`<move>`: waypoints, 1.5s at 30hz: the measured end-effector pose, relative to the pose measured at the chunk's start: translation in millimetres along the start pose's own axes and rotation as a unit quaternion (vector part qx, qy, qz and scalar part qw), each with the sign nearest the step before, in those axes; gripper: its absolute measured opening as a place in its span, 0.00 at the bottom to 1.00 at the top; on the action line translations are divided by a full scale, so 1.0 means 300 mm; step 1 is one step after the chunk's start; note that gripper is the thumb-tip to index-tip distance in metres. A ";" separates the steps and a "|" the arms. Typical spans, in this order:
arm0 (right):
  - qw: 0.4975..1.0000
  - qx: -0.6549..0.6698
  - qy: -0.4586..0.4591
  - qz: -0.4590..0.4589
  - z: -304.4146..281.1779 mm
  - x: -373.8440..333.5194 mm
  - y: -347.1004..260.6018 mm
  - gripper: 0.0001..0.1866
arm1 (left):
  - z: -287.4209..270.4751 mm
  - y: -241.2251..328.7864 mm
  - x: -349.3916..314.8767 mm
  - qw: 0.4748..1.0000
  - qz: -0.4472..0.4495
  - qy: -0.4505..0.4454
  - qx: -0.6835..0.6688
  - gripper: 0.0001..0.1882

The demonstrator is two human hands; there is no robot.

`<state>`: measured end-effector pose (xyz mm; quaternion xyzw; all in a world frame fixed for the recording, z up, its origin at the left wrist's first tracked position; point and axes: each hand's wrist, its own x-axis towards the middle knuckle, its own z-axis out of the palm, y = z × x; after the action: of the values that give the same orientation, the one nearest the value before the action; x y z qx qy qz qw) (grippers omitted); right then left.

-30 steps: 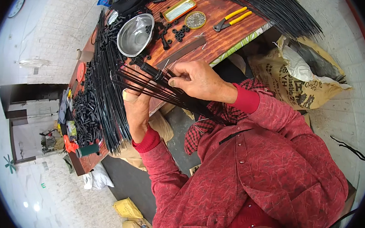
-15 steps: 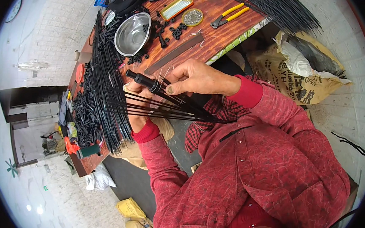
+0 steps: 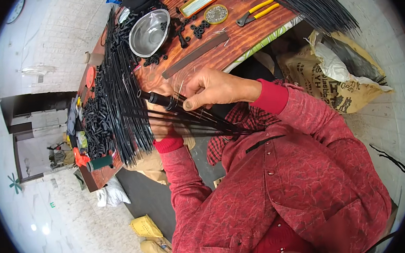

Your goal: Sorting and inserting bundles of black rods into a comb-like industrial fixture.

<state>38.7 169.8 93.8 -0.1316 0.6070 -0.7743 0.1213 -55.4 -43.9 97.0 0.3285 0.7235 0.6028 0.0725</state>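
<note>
In front of my chest I hold a black plastic tube piece (image 3: pixel 162 101) with a collar, lying nearly level. Thin black rods, like umbrella ribs (image 3: pixel 206 120), fan out from its collar toward my lap. My left hand (image 3: pixel 160 124) is closed round the tube from behind; the rods and tube hide most of its fingers. Thumb and fingers of my right hand (image 3: pixel 221 88) pinch at the collar end, by the rod tips. A thin wire stands up beside the right fingers; whether they grip it or a rod I cannot make out.
The wooden table (image 3: pixel 248 38) holds a metal bowl (image 3: pixel 147 36), yellow-handled pliers (image 3: pixel 256 13), a round tin of small metal bits (image 3: pixel 216 14), a tray of pins (image 3: pixel 197 4) and a dark flat bar (image 3: pixel 195 55). Rod bundles (image 3: pixel 128 103) lie left; a sack (image 3: pixel 345 79) stands right.
The tube's free end has dipped, so the tube lies more level. My left hand has shifted slightly down with it. My right hand stays pinched at the collar. The whole view has shifted a little.
</note>
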 end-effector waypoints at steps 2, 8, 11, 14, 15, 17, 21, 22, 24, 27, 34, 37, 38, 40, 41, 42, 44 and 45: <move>0.997 -0.059 0.024 -0.052 0.016 -0.009 -0.020 0.12 | -0.005 0.025 0.004 0.977 0.039 0.047 0.205 0.15; 0.989 -0.098 0.045 -0.099 0.042 -0.027 -0.022 0.15 | -0.013 -0.054 0.058 0.899 -0.059 -0.167 -0.400 0.06; 0.993 -0.081 0.020 -0.081 0.029 -0.033 -0.038 0.16 | 0.075 0.029 0.051 0.906 0.027 -0.182 -0.381 0.13; 0.992 -0.090 -0.018 -0.090 0.035 -0.034 -0.049 0.17 | 0.064 0.016 0.046 0.882 -0.007 -0.208 -0.424 0.09; 0.987 -0.111 -0.025 -0.112 0.037 -0.034 -0.049 0.17 | 0.064 0.003 0.043 0.862 0.017 -0.248 -0.442 0.07; 0.984 -0.095 0.006 -0.153 0.031 -0.015 0.010 0.17 | 0.064 -0.013 0.051 0.866 -0.085 -0.197 -0.452 0.08; 0.983 -0.068 0.054 -0.163 0.015 -0.032 0.007 0.17 | 0.054 0.001 0.078 0.858 -0.175 -0.205 -0.438 0.19; 0.983 -0.069 0.051 -0.164 0.018 -0.037 -0.006 0.17 | 0.008 -0.024 0.073 0.842 -0.227 -0.175 -0.457 0.16; 0.983 -0.083 0.079 -0.143 0.029 -0.052 -0.024 0.14 | -0.054 -0.126 0.002 0.949 -0.233 0.072 -0.198 0.12; 0.974 -0.098 0.148 -0.140 0.043 -0.068 -0.048 0.13 | 0.023 -0.004 -0.040 0.979 -0.152 0.118 -0.060 0.14; 0.970 -0.097 0.163 -0.149 0.066 -0.067 -0.038 0.10 | -0.074 0.028 -0.078 0.955 -0.142 0.030 -0.258 0.20; 0.968 -0.112 0.158 -0.157 0.073 -0.064 -0.037 0.09 | -0.075 0.033 -0.085 0.951 -0.154 0.088 -0.253 0.21; 0.970 -0.105 0.155 -0.157 0.075 -0.060 -0.031 0.09 | -0.093 0.033 -0.086 0.958 -0.142 0.046 -0.246 0.20; 0.971 -0.099 0.151 -0.157 0.076 -0.051 -0.021 0.09 | -0.097 0.048 -0.086 0.963 -0.147 0.014 -0.227 0.17; 0.972 -0.096 0.151 -0.152 0.076 -0.046 -0.017 0.10 | -0.076 0.072 -0.078 0.962 -0.147 0.014 -0.228 0.17; 0.973 -0.092 0.151 -0.147 0.073 -0.042 -0.015 0.11 | -0.046 0.099 -0.069 0.969 -0.145 0.041 -0.194 0.17; 0.974 -0.094 0.150 -0.144 0.068 -0.042 -0.015 0.12 | -0.072 0.097 -0.080 0.970 -0.149 0.047 -0.184 0.19; 0.974 -0.095 0.148 -0.140 0.065 -0.043 -0.015 0.13 | -0.076 0.097 -0.080 0.970 -0.150 0.046 -0.184 0.19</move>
<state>57.4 157.8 101.9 -0.1106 0.6645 -0.7332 -0.0927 -37.0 -74.6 122.8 0.1688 0.6436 0.7224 0.1881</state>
